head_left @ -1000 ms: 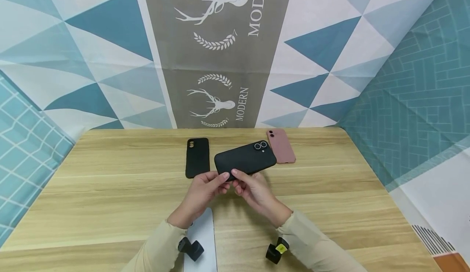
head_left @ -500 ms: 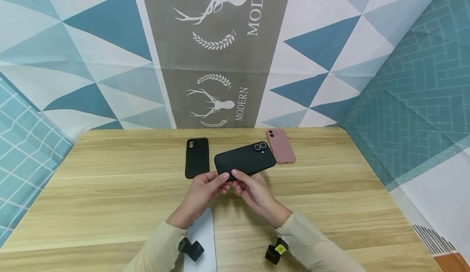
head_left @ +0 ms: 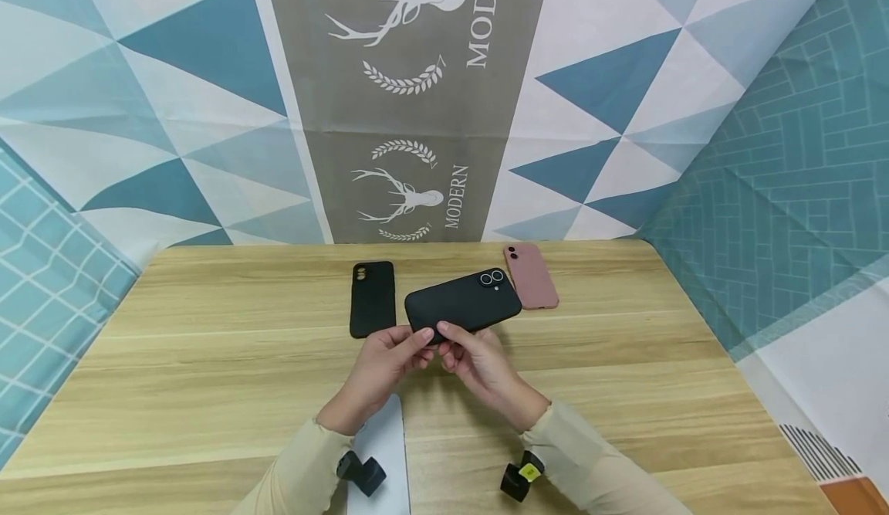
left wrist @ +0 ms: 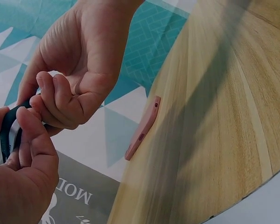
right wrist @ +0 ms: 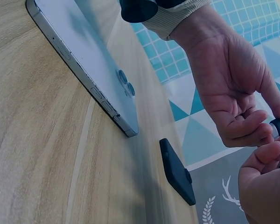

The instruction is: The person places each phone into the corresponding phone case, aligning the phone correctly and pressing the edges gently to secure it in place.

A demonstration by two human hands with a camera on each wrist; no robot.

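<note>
Both hands hold a phone in a black case [head_left: 461, 303] by its lower edge, above the table, with two ringed camera lenses facing up. My left hand [head_left: 378, 368] pinches the near left corner, thumb on top. Beside it, my right hand [head_left: 489, 372] pinches the same edge, the two thumbs almost meeting. In the left wrist view, a light strip shows inside the dark rim of the case [left wrist: 8, 130]; curled fingers hide the rest. The right wrist view catches only a sliver of it between the fingers.
A black phone case [head_left: 373, 299] lies behind the left hand, and a pink phone case [head_left: 532, 276] lies at the back right. Under the left forearm is a white phone [head_left: 389, 438], its twin lenses [right wrist: 126, 81] up. Patterned cloth [head_left: 396, 113] rises behind the wooden table [head_left: 208, 376].
</note>
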